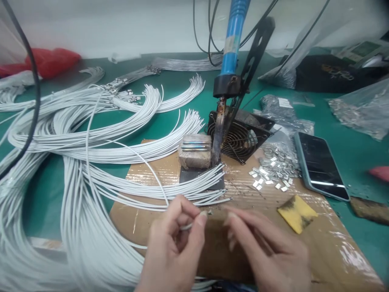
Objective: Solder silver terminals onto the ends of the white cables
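Observation:
My left hand [176,243] pinches a white wire [186,227] between thumb and index finger. The wire's bare tip pokes out just past the thumb, toward the right. Across a small gap is my right hand [267,247], its thumb and index finger drawn together; blur hides what may be between them. Above the left hand lies a bundle of white wires [182,190], their ends pointing right. A blue-handled soldering iron [233,44] hangs in a stand with its bit down, beside a worn block [195,158] with strips of shiny solder across its top.
Brown cardboard [328,251] covers the near work surface. Small metal tabs [273,170] lie in a loose pile by a phone [322,166]. A stained yellow sponge [298,213] sits right of my hands. Behind the iron stands a fan [243,140]. Many wire bundles [82,202] fill the left.

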Demonstrator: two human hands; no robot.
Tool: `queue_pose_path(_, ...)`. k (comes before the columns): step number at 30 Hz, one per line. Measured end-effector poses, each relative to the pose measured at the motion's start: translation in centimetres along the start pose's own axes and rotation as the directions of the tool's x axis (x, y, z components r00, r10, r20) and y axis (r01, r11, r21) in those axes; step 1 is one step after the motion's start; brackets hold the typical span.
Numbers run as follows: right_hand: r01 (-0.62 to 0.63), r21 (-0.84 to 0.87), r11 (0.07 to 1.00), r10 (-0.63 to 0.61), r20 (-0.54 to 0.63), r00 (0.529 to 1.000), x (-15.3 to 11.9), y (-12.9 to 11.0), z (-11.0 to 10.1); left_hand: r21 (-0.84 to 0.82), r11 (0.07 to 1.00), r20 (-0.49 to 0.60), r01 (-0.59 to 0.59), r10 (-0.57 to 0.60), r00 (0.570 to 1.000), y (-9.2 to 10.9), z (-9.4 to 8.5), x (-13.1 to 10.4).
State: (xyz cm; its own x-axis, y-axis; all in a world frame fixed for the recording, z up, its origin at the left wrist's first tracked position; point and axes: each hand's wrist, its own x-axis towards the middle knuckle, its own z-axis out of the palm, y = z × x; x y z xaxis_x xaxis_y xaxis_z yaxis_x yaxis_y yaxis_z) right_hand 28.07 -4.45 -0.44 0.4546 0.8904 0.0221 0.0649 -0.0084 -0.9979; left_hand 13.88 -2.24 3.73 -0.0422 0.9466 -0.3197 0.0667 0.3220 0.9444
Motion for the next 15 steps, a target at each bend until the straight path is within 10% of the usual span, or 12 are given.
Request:
queue_pose_path(4,0.177,-0.655,0.735,-0.224,0.012,0.974,5.1,0.7,-5.5,0.12,0.989,-0.087,-0.082,0.093,0.992,0.7,-2.1,1.4)
queue_pose_path(11,0.292,-0.801,0.523,-0.158,0.245,0.957,8.7,0.5,-7.3,0.08,0.997,-0.025,-0.005,0.007,1.0,1.7,-1.8,1.9)
queue_pose_path(15,0.583,-0.77,0.26,-0.404,0.461,0.79,8.9,0.8,-6.9,0.011,0.997,0.041,0.08,-0.08,0.996,1.7,-1.1,2.2)
